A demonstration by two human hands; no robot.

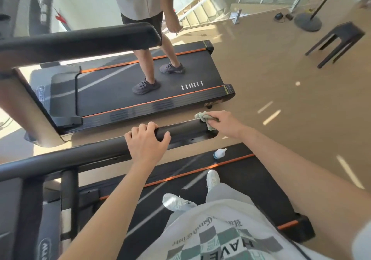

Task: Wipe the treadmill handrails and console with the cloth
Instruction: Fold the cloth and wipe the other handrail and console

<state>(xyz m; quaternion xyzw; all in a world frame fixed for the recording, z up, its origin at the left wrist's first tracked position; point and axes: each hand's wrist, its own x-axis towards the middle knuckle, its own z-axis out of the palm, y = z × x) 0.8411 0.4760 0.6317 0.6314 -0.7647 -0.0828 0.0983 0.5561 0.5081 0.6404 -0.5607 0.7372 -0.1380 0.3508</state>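
- One cloth (203, 118), bunched in my right hand (224, 124), fingers curled round it, on the handrail (182, 131) free end.
- My left hand (147, 142) grips the same rail, just beside.
- Rail axis: lower-left to upper-right, end pointing right.
- Two machines: my treadmill (251, 179), second treadmill (120, 93).
- One bottle (219, 153) on my deck edge.

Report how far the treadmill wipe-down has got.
Done: nothing shows for certain; the handrail carries no visible mark of wiped or unwiped stretches. In hand: the right hand holds the cloth against the rail's end, while the left hand grips it further along. Left: probably the part under the left hand; the console is out of view, so unconfirmed.
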